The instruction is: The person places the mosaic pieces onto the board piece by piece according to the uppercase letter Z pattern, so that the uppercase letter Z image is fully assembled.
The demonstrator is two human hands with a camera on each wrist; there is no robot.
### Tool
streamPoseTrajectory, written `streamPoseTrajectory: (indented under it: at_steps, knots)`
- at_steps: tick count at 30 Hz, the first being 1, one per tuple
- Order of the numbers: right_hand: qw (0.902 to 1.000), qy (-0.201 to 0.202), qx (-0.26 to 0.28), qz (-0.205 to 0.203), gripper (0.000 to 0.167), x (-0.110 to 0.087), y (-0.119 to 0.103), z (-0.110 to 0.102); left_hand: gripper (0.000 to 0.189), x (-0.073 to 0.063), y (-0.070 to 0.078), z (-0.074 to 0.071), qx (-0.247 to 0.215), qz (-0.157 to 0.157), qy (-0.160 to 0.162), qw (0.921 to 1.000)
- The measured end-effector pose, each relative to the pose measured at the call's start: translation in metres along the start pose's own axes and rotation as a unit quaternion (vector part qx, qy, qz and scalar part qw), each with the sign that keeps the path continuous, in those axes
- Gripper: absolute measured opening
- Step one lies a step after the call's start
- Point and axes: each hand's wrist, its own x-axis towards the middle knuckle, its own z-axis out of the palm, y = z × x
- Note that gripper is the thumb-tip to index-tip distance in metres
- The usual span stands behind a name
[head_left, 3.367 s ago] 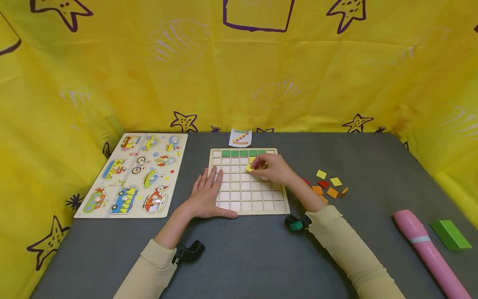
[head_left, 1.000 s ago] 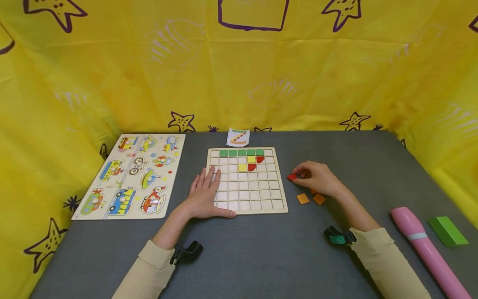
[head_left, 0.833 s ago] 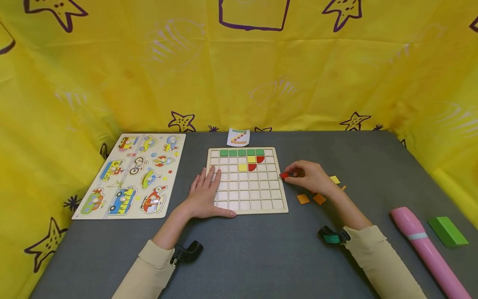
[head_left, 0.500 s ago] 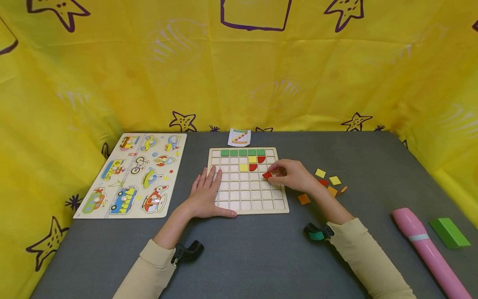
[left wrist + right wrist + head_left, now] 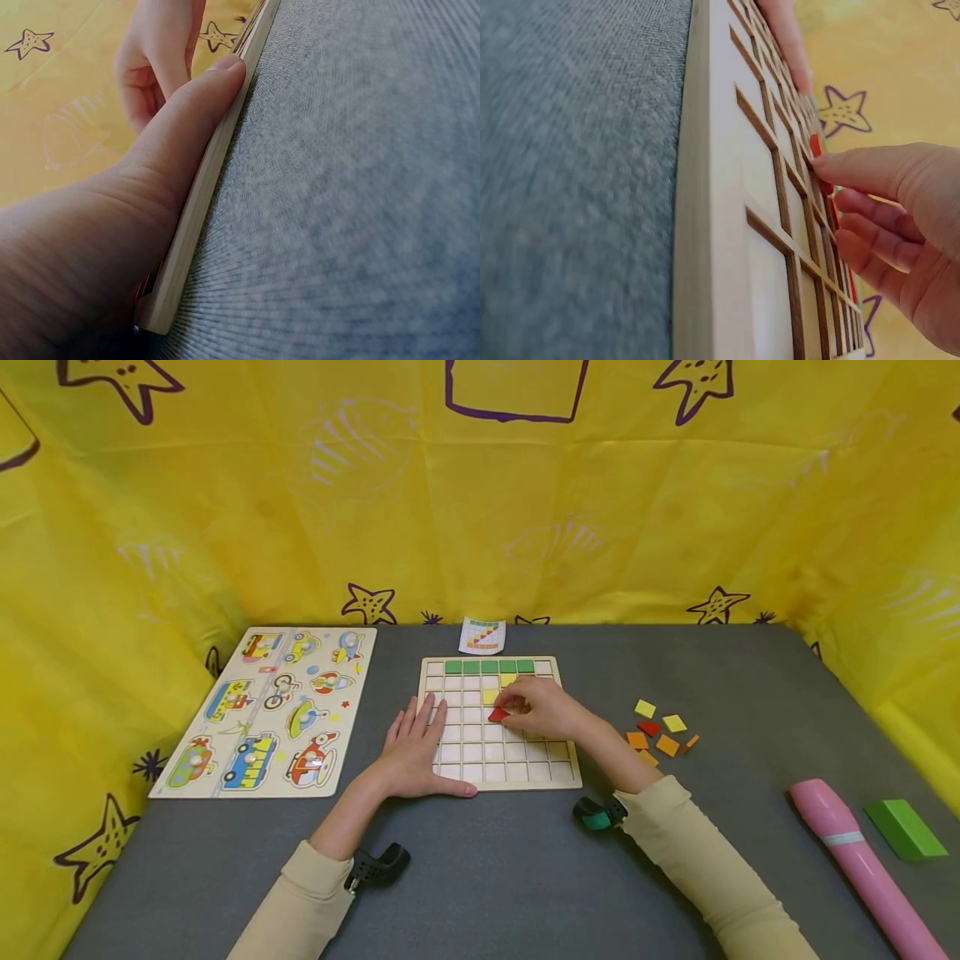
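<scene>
My left hand (image 5: 412, 756) lies with spread, straight fingers on the left side of a wooden grid board (image 5: 525, 772); its thumb presses the front rim in the left wrist view. Between thumb and fingers my right hand (image 5: 543, 706) pinches a red quarter-round tile (image 5: 498, 715), held low over the middle of the grid. In the right wrist view the red tile (image 5: 816, 145) sits at the thumb tip, slightly tilted. A row of green tiles (image 5: 489, 667) fills part of the top row. Two yellow tiles (image 5: 490, 697) step down beneath it. The right hand hides nearby cells.
Several loose yellow, red and orange tiles (image 5: 667, 745) lie right of the board. A small pattern card (image 5: 482, 636) stands behind it. At left is a vehicle peg puzzle (image 5: 273, 710); at right, a pink stick-shaped object (image 5: 847, 852) and a green block (image 5: 906, 830).
The right hand set down a yellow tile, picked up a red tile from the loose pile and carried it left over the grid. Two red tiles appeared on the board. The left hand stayed put.
</scene>
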Motion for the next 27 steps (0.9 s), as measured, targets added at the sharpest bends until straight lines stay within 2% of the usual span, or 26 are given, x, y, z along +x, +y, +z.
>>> streamPoseTrajectory:
  at_steps: [6, 19, 27]
  knots:
    - [0.9996, -0.009, -0.003, -0.027, 0.021, 0.005, -0.003, 0.004, 0.132, 0.001, -0.001, 0.001, -0.001, -0.001, 0.001, 1.0000]
    - [0.9987, 0.039, 0.021, 0.027, 0.024, 0.005, -0.006, 0.011, 0.133, 0.001, -0.003, 0.003, -0.004, 0.002, 0.004, 1.0000]
    - [0.9954, 0.063, 0.046, 0.055, 0.017, -0.004, -0.005, 0.008, 0.133, 0.002, -0.005, 0.005, -0.003, 0.006, 0.006, 1.0000]
